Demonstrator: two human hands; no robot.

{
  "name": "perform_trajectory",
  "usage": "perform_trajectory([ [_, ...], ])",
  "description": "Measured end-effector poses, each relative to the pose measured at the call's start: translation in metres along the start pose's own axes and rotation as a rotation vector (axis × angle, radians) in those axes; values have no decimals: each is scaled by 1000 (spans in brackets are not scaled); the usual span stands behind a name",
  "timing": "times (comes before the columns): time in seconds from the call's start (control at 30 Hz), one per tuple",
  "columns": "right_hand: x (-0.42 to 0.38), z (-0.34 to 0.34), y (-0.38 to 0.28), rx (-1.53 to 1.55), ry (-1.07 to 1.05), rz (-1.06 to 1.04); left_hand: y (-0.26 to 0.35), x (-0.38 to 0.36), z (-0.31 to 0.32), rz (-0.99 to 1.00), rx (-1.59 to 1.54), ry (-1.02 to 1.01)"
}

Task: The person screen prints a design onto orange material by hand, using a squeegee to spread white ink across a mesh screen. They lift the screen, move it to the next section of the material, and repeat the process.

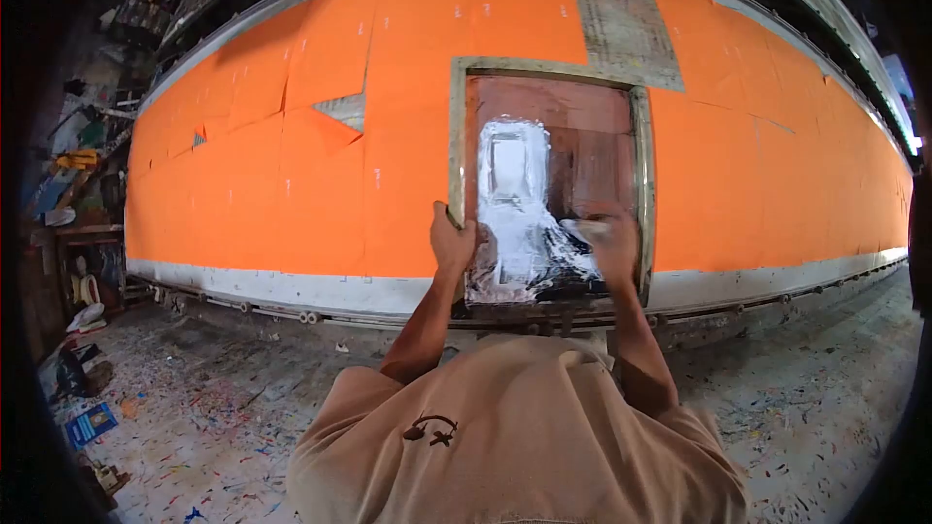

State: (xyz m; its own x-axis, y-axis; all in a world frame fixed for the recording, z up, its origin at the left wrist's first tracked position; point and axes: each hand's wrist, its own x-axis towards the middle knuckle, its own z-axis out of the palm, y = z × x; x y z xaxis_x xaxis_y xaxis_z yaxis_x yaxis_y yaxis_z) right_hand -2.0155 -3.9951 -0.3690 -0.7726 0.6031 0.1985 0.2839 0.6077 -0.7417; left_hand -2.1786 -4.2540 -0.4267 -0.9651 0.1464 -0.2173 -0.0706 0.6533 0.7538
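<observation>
A screen-printing frame [642,150] lies on the long table, its reddish-brown mesh smeared with white paint [515,233] and black patches near the bottom. Inside the white smear shows a small pale rectangle with a dark outline. My left hand [452,241] grips the frame's left side near its lower corner, thumb and fingers around the rail. Over the lower right of the mesh, my right hand [614,247] is closed on a small pale piece [588,229], blurred, at the edge of the paint; I cannot tell whether it is a rag or a scraper.
Orange sheets [320,184] cover the long table, with a torn flap at left and a bare grey patch [629,29] behind the frame. A pipe-like rail [311,316] runs along the near edge. Clutter and a blue packet [91,424] lie on the paint-spattered floor at left.
</observation>
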Motion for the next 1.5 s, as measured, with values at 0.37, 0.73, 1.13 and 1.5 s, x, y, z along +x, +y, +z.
perform_trajectory([
  [0.37,24,-229,301,185,80,352,111,-64,215,82,-103,120],
  [0.73,-34,-243,321,234,-34,436,96,-86,218,181,277,115],
  [1.13,196,-19,139,-362,-473,-406,95,-85,214,121,220,40],
  [1.5,135,-55,118,-435,-900,-288,87,-84,219,111,170,60],
])
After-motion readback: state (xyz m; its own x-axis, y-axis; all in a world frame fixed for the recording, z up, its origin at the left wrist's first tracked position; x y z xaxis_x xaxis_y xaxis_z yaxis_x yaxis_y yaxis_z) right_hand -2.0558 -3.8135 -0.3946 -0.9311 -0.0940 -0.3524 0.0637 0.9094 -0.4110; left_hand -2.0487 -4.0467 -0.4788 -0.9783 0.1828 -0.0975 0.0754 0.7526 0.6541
